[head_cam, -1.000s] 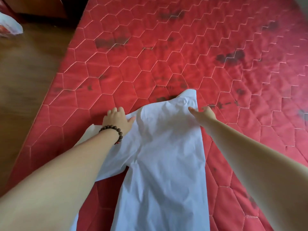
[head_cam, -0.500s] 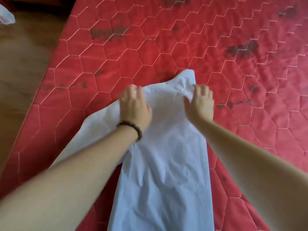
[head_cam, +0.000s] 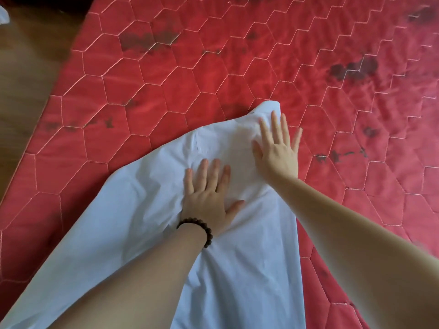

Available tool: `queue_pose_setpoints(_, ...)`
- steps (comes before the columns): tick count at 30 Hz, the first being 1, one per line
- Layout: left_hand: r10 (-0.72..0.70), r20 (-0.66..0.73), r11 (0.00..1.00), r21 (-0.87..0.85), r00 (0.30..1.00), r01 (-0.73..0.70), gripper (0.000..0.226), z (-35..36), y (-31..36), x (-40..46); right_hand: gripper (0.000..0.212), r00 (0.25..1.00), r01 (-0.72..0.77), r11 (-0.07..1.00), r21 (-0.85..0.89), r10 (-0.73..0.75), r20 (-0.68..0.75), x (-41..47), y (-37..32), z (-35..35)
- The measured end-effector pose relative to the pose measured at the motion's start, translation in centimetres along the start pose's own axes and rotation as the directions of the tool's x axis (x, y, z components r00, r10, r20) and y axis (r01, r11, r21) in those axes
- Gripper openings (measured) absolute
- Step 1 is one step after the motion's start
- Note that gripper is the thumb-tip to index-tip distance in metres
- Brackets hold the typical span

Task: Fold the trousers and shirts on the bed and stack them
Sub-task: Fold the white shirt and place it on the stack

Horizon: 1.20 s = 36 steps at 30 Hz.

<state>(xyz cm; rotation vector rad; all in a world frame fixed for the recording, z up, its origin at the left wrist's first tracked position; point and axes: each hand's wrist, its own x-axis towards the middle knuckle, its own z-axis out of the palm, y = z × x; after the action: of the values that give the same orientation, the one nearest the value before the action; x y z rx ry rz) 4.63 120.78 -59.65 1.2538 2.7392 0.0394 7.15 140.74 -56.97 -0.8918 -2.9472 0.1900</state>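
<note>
both hands lie flat with fingers spread: the left hand [head_cam: 207,198] presses mid-cloth, the right hand [head_cam: 276,150] near the far edge of the white shirt [head_cam: 237,269] on the red quilted bed [head_cam: 166,91]. uneven pressure could drag in new creases or skew the fold.

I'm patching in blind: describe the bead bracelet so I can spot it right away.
Start at the red quilted bed and find the pale blue shirt spread across its near part. Two flat hands press on it; the bracelet circles the wrist of the left hand. It is a ring of dark brown round beads, and the right hand has a bare wrist.
</note>
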Motion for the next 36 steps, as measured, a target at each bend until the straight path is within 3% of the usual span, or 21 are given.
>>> queue_pose_setpoints(2,-0.001,0.011,1.000,0.014,1.000,0.001,0.085,0.1,0.0,0.1,0.055,0.973,0.195,0.981,0.005,-0.194,0.125,1.2,0.1,0.0)
queue_pose_setpoints(3,-0.005,0.014,1.000,0.016,1.000,0.004,0.086,0.0,0.0,0.2,0.054,0.964,0.197,0.980,-0.008,-0.192,0.183,1.7,0.4,0.1)
queue_pose_setpoints(4,-0.007,0.012,1.000,0.013,1.000,0.007,0.087,0.1,0.0,0.2,0.053,0.974,0.135,0.990,-0.031,-0.127,0.190,2.0,0.8,0.3)
queue_pose_setpoints(7,-0.022,0.020,1.000,-0.007,1.000,0.022,0.088,0.0,0.1,0.1,0.054,0.992,-0.125,0.992,0.007,0.125,0.006,-0.1,0.4,0.2)
queue_pose_setpoints(11,-0.017,0.097,0.999,-0.026,0.995,0.020,0.086,-1.2,-0.1,0.4,0.049,0.993,0.112,0.982,0.151,-0.117,0.019,-9.7,-2.8,0.9)
queue_pose_setpoints(14,0.042,0.111,0.977,-0.212,0.993,-0.018,0.067,-2.9,-0.7,-0.2,0.052,0.993,0.047,0.979,0.197,-0.067,0.101,-16.0,-3.2,0.9)
queue_pose_setpoints(16,0.100,0.031,0.959,-0.270,0.995,-0.088,0.051,-3.8,-0.8,-2.1,0.054,0.994,0.009,0.983,0.186,-0.029,0.107,-18.6,-3.3,0.8)
queue_pose_setpoints(20,0.230,0.052,0.963,-0.156,0.972,-0.219,0.048,-3.0,1.0,-9.5,0.053,0.987,0.069,0.975,0.210,-0.098,0.127,-22.0,-5.9,0.2)
queue_pose_setpoints(23,0.180,0.094,0.983,-0.066,0.979,-0.174,0.058,-1.8,0.1,-13.9,0.059,0.961,0.138,0.983,0.118,-0.161,0.223,-24.0,-6.1,0.5)
queue_pose_setpoints(27,0.075,0.096,0.994,0.078,0.993,-0.083,0.068,-1.0,-3.0,-15.8,0.060,0.981,-0.039,0.999,0.004,0.037,0.190,-25.0,-3.2,0.1)
queue_pose_setpoints(29,-0.008,0.052,0.999,0.053,0.999,0.005,0.067,-1.3,-1.9,-16.9,0.059,0.983,-0.089,0.996,-0.008,0.089,0.163,-26.1,-4.0,0.0)
queue_pose_setpoints(33,0.158,0.085,0.987,0.014,0.984,-0.160,0.063,-0.2,1.2,-22.2,0.056,0.968,0.132,0.985,0.108,-0.152,0.199,-31.6,-8.0,0.6)
queue_pose_setpoints(36,0.085,0.117,0.996,-0.004,0.990,-0.085,0.067,0.1,-1.4,-25.0,0.057,0.979,-0.020,0.998,0.055,0.008,0.206,-35.3,-5.9,0.4)
